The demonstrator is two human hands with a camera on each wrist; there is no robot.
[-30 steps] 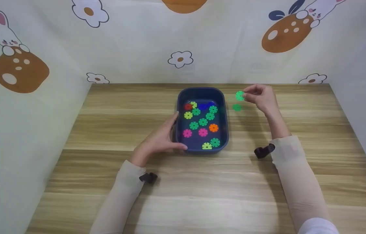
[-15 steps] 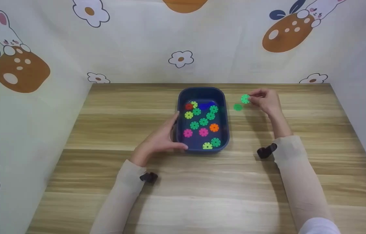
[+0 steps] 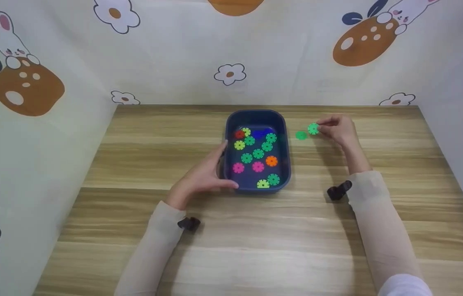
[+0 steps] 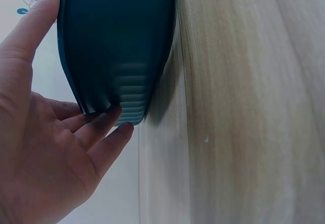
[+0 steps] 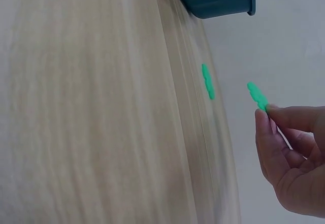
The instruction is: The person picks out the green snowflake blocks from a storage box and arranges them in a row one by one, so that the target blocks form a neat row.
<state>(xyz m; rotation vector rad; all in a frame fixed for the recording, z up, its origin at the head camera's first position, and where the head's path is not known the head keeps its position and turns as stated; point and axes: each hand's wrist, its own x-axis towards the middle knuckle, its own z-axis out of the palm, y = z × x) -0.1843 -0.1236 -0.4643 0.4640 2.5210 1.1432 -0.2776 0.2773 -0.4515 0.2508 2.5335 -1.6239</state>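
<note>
My left hand (image 3: 202, 174) holds the dark blue plastic bin (image 3: 286, 172) at its left side, thumb on the near rim. In the left wrist view, the fingers (image 4: 109, 148) lie against the bin's ribbed outer wall (image 4: 133, 89). To the right of the bin, my right hand (image 3: 341, 130) pinches a green snowflake disc (image 3: 313, 128) between thumb and fingers. The right wrist view shows this disc (image 5: 257, 95) edge-on, raised off the table. A second green snowflake disc (image 3: 301, 135) lies flat on the table between the bin and the right hand.
Inside the bin are several notched discs, among them an orange disc (image 3: 271, 161), a pink disc (image 3: 258, 166), a red disc (image 3: 240, 134) and a yellow disc (image 3: 239, 144). The wooden table (image 3: 256, 246) meets a patterned cloth wall (image 3: 173, 61) behind the bin.
My right hand has moved a little right and toward the near side, carrying the pinched green disc away from the bin. The left hand and bin have stayed in place.
</note>
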